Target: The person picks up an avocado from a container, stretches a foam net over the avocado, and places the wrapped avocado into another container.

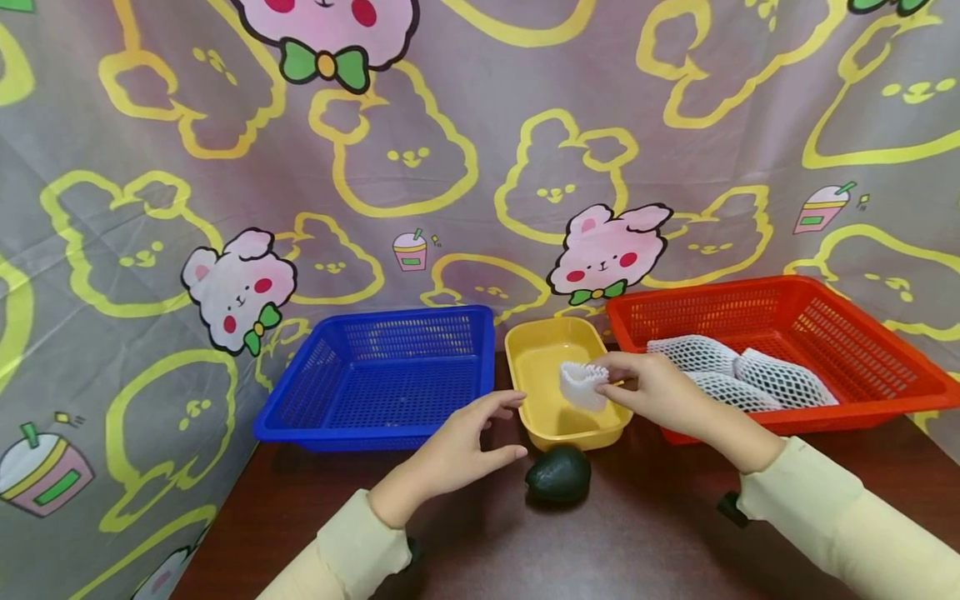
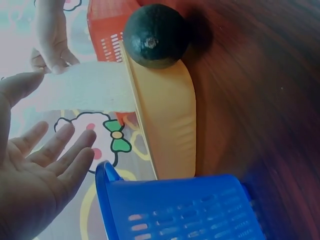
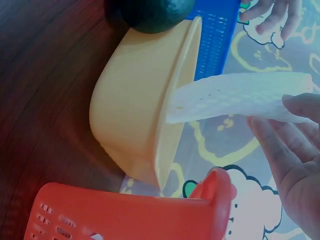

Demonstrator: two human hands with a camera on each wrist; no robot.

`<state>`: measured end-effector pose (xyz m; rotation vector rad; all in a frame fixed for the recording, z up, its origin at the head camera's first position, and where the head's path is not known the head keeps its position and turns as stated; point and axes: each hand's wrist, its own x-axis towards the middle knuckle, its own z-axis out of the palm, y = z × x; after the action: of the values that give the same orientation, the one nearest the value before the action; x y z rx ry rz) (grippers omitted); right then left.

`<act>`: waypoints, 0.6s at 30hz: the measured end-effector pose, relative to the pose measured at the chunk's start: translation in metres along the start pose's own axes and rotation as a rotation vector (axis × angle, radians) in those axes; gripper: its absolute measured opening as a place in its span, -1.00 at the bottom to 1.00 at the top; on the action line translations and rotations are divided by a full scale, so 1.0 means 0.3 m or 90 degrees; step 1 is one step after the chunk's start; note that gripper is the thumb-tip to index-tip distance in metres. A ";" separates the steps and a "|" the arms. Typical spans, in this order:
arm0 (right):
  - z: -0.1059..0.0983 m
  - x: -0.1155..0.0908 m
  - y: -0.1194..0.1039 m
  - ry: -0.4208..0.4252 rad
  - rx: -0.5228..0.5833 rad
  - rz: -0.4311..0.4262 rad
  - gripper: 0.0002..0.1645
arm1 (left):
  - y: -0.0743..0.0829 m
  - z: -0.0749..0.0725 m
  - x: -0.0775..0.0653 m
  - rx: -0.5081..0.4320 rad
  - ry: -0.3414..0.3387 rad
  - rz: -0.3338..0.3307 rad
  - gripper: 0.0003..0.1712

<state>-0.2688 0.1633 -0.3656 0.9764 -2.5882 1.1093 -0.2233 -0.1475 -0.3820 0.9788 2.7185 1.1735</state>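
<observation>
Over the yellow tub [image 1: 551, 429], my right hand [image 1: 663, 396] pinches a white foam fruit net [image 1: 582, 385] by its upper right edge. In the right wrist view the net [image 3: 240, 95] hangs long and flattened, its lower end reaching past the tub's rim. My left hand [image 1: 457, 446] holds nothing; its fingers are spread and relaxed near the tub's left side, as the left wrist view of the hand [image 2: 45, 170] also shows. A dark green avocado [image 1: 558, 475], bare of any net, lies on the table in front of the tub.
A blue basket [image 1: 375, 437] stands left of the tub. To the right, a red basket [image 1: 892, 408] holds several net-wrapped pieces [image 1: 787, 379]. The brown table [image 1: 600, 550] runs back to a patterned curtain [image 1: 480, 150] behind the containers.
</observation>
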 end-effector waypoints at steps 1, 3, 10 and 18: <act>-0.002 -0.002 -0.004 0.002 0.012 0.008 -0.66 | 0.002 0.002 0.000 0.002 0.004 0.003 -0.26; -0.007 -0.007 -0.013 0.004 0.037 0.025 -0.65 | 0.007 0.006 0.001 0.005 0.014 0.007 -0.24; -0.019 -0.029 -0.056 -0.003 0.118 0.064 -0.65 | 0.027 0.023 0.009 0.001 0.058 0.020 -0.21; 0.015 -0.060 -0.097 -0.035 0.219 0.053 -0.66 | 0.053 0.043 0.019 -0.046 0.075 0.031 -0.24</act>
<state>-0.2362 0.1544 -0.3586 0.9819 -2.5511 1.6100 -0.2158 -0.1276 -0.3795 1.0024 2.7319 1.3692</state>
